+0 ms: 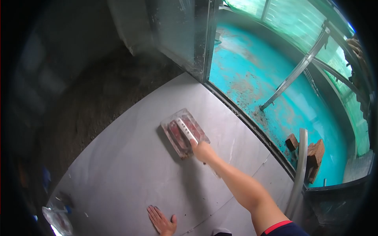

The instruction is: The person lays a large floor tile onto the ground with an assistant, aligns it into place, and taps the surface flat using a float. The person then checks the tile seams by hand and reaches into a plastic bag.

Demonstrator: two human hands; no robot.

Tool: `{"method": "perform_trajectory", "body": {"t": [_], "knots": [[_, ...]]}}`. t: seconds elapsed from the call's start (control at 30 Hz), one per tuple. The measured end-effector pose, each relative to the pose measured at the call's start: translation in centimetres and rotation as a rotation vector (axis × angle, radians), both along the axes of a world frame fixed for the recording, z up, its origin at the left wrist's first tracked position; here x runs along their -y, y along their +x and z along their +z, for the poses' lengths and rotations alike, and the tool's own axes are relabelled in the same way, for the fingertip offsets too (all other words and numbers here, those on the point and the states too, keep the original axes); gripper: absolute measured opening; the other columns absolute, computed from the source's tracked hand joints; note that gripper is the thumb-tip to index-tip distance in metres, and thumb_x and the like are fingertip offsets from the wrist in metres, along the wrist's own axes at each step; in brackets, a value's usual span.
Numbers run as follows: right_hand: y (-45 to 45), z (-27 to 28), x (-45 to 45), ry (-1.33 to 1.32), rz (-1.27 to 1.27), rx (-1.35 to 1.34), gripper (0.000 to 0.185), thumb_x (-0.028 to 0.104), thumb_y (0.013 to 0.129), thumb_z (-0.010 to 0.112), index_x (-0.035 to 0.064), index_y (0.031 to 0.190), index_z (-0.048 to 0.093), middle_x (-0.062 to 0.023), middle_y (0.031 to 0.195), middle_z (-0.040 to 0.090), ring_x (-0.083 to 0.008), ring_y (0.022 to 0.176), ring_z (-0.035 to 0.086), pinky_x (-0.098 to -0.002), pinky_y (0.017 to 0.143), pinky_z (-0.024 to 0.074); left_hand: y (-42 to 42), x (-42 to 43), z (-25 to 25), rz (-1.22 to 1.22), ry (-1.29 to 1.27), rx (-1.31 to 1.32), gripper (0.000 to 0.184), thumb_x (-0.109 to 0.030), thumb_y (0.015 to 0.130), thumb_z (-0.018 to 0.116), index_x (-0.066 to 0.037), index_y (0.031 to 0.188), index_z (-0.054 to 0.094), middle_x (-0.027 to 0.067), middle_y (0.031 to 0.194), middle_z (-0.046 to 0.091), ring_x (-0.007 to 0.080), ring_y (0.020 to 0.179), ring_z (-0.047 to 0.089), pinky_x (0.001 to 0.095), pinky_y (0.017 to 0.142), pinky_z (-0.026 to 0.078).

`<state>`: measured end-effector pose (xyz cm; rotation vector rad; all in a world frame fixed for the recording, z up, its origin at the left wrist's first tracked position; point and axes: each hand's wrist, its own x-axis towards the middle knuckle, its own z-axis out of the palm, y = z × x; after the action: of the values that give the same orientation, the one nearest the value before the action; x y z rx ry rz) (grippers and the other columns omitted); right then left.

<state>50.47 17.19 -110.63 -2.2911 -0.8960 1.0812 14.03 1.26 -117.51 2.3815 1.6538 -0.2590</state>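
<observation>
A flat rectangular tool (pixel 176 137) with a reddish, smeared back and a pale, holed handle is over the large grey tile (pixel 130 157), its shadow falling on the tile beside it. The fingers of my right hand (pixel 201 151) are wrapped round the lower end of its handle. Lower down, my left hand (pixel 162 221) lies on the tile near the bottom edge of the view, fingers stretched out and holding nothing. Whether the tool's underside touches the tile cannot be made out.
Dark rough ground (pixel 102 98) borders the tile on the left. A dark door track (pixel 252 128) runs along the right, with a turquoise floor (pixel 275 70), bricks (pixel 315 155) and a metal bar (pixel 301 165) beyond. A plastic bag (pixel 57 220) lies lower left.
</observation>
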Motion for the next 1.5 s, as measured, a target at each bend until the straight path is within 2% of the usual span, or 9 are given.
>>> {"method": "perform_trajectory", "body": {"t": [0.17,0.27,0.33,0.37,0.43,0.53,0.63,0.93,1.5], "knots": [[-1.1,0.8,4.1,-0.127,0.166,-0.237,0.077,0.057,0.101,0.028,-0.0107,0.099,0.066,-0.0302,0.086,0.067,-0.0405,0.084,0.068,-0.0454,0.076,0.0525,1.9,-2.8,-1.2,0.107,0.024,0.161,0.09,-0.048,0.093,0.049,0.014,0.148,0.013,0.0346,0.155,0.011,0.047,0.146,0.009,0.0514,0.12,0.008],[2.8,-1.3,5.8,0.069,0.069,0.001,0.063,0.05,0.101,0.038,-0.0053,0.098,0.068,-0.0285,0.095,0.066,-0.0389,0.093,0.066,-0.0451,0.079,0.0511,9.3,-11.2,0.0,0.166,0.091,0.454,0.079,-0.034,0.093,0.053,0.013,0.147,0.018,0.0328,0.153,0.022,0.0465,0.144,0.019,0.0499,0.119,0.015],[8.5,-2.2,6.7,0.265,-0.29,0.251,0.046,0.039,0.1,0.047,-0.0006,0.113,0.065,-0.0266,0.116,0.062,-0.0406,0.107,0.061,-0.0475,0.088,0.0488,17.0,-17.0,3.0,0.011,0.158,0.567,0.074,-0.034,0.094,0.053,0.013,0.145,0.025,0.0321,0.152,0.026,0.0448,0.142,0.023,0.0494,0.118,0.018],[11.6,-4.5,7.6,0.289,-0.341,0.394,0.043,0.033,0.096,0.055,0.0014,0.125,0.059,-0.0234,0.129,0.055,-0.0387,0.121,0.052,-0.0451,0.101,0.0426,20.7,-19.2,4.0,-0.106,0.204,0.565,0.073,-0.035,0.094,0.054,0.013,0.143,0.029,0.0321,0.151,0.028,0.0442,0.142,0.025,0.0494,0.117,0.019],[15.8,-9.8,9.9,0.227,-0.265,0.779,0.055,0.035,0.094,0.056,0.0018,0.137,0.048,-0.019,0.144,0.044,-0.0344,0.138,0.035,-0.0453,0.115,0.0267,28.0,-22.1,5.5,-0.202,0.169,0.46,0.075,-0.042,0.094,0.053,0.013,0.142,0.034,0.0327,0.15,0.03,0.0455,0.143,0.023,0.0487,0.118,0.016],[17.0,-10.9,11.7,0.161,-0.209,0.751,0.068,0.038,0.092,0.057,0.0008,0.145,0.037,-0.0164,0.152,0.034,-0.0306,0.145,0.025,-0.048,0.12,0.0153,33.0,-23.4,1.4,-0.252,0.091,0.124,0.081,-0.052,0.093,0.051,0.012,0.14,0.038,0.0332,0.15,0.03,0.0468,0.144,0.019,0.0499,0.119,0.011],[17.8,-9.7,10.8,0.057,-0.282,0.683,0.075,0.041,0.09,0.059,0.001,0.147,0.034,-0.0157,0.155,0.03,-0.0312,0.146,0.023,-0.0497,0.119,0.0152,34.3,-23.0,2.7,-0.335,0.045,-0.087,0.089,-0.061,0.091,0.048,0.01,0.143,0.036,0.0303,0.152,0.029,0.0458,0.146,0.012,0.0516,0.119,0.003],[19.2,-9.8,10.3,-0.006,-0.318,0.589,0.078,0.04,0.084,0.064,0.0017,0.146,0.036,-0.0151,0.152,0.036,-0.0326,0.143,0.028,-0.0551,0.118,0.0149,35.9,-23.3,3.9,-0.263,-0.033,0.01,0.082,-0.054,0.084,0.065,0.008,0.135,0.048,0.0294,0.151,0.032,0.0455,0.146,0.014,0.0559,0.117,0.008],[19.6,-9.9,10.1,0.024,-0.314,0.574,0.081,0.048,0.082,0.067,0.004,0.145,0.039,-0.013,0.151,0.038,-0.0304,0.144,0.029,-0.0565,0.117,0.016,35.1,-23.6,3.3,-0.267,0.003,0.105,0.067,-0.048,0.079,0.071,0.0,0.125,0.059,0.0247,0.146,0.041,0.0453,0.142,0.026,0.0595,0.115,0.014]]}}
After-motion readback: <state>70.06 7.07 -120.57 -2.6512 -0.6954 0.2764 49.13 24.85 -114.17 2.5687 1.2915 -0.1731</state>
